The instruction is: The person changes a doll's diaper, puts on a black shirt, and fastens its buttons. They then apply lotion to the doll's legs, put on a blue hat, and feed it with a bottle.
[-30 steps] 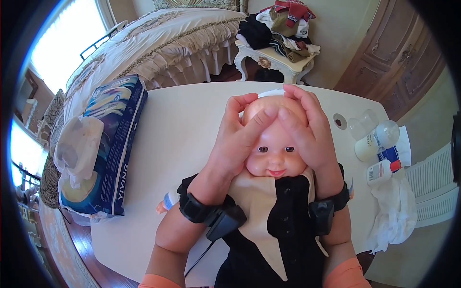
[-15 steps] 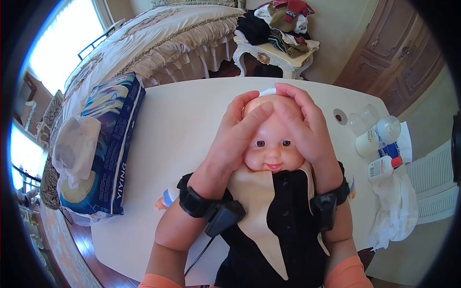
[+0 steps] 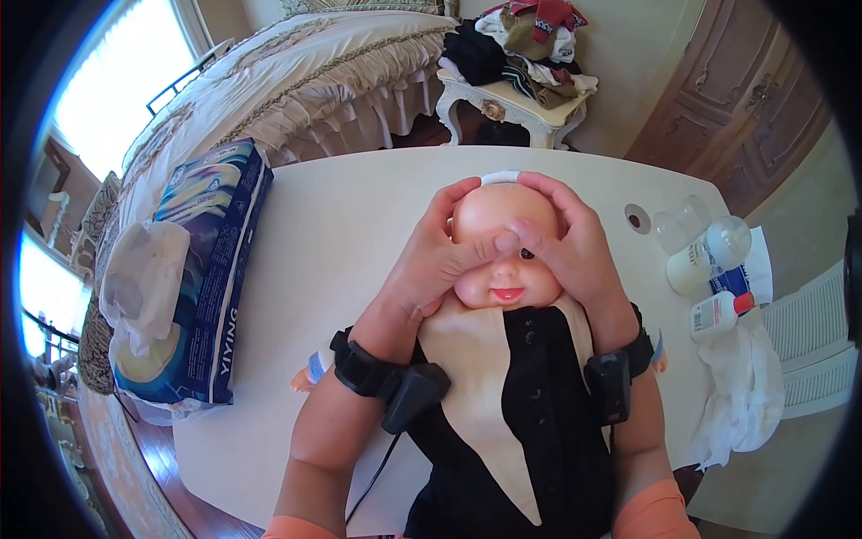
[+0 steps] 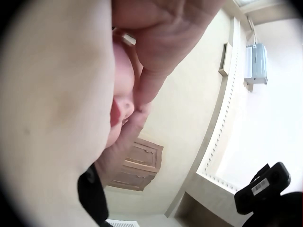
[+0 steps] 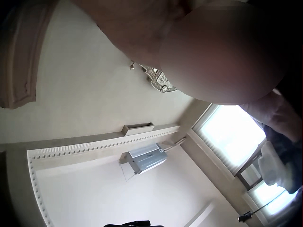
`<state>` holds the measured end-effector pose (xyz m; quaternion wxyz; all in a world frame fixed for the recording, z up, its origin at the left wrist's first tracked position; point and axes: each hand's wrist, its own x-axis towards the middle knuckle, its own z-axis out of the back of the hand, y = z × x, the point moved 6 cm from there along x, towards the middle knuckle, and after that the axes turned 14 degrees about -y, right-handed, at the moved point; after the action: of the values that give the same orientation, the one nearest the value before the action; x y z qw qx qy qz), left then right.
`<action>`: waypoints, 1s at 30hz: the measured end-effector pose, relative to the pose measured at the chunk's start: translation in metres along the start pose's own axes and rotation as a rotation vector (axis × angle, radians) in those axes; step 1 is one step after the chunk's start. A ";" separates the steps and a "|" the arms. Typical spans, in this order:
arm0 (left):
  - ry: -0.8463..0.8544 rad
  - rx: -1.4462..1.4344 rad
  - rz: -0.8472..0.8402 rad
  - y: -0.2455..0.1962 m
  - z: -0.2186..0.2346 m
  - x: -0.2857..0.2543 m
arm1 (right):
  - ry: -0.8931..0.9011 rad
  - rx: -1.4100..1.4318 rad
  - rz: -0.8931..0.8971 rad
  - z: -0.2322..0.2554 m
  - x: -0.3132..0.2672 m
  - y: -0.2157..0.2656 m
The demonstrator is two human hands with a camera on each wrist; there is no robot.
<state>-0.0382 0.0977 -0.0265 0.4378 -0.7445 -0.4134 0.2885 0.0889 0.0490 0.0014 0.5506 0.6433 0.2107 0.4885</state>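
Note:
A baby doll lies face up on the white table, its bald head point(image 3: 503, 207) between both hands. My left hand point(image 3: 440, 251) cups the side at image left, fingers curled round the head. My right hand point(image 3: 582, 251) holds the opposite side the same way. Both thumbs meet over the brow and nose bridge, hiding one eye; the red lips show below. White cloth point(image 3: 500, 178) shows behind the crown. The doll wears a black and cream outfit point(image 3: 521, 404). In the left wrist view, the doll's lips point(image 4: 115, 112) appear beside the fingers.
A blue diaper pack point(image 3: 224, 269) with a wipes packet point(image 3: 144, 278) on it lies at left. At right are a baby bottle point(image 3: 690, 272), a red-capped bottle point(image 3: 714, 314) and crumpled white cloth point(image 3: 736, 395). Beyond the table point(image 3: 332, 234) stand a bed and a clothes-piled stool.
Both thumbs have slid down from the forehead to the brow and nose bridge, covering one eye. The fingers stay round the sides of the head.

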 end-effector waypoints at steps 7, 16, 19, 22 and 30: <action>0.005 -0.022 -0.015 0.003 0.009 0.006 | 0.014 0.008 -0.044 0.003 0.000 0.000; -0.037 -0.086 0.034 0.010 0.010 0.007 | 0.016 -0.188 0.176 0.002 -0.004 -0.001; -0.065 0.014 0.006 0.009 0.007 0.004 | 0.014 -0.091 0.084 0.001 -0.002 -0.009; -0.002 -0.069 0.048 0.013 0.013 0.009 | -0.017 -0.023 0.016 0.004 -0.002 -0.016; -0.089 -0.157 0.103 0.026 0.015 0.011 | -0.122 0.040 0.016 0.014 -0.002 -0.025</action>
<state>-0.0352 0.1068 -0.0569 0.3438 -0.7833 -0.4148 0.3100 0.1064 0.0484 -0.0213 0.5455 0.6844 0.1812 0.4486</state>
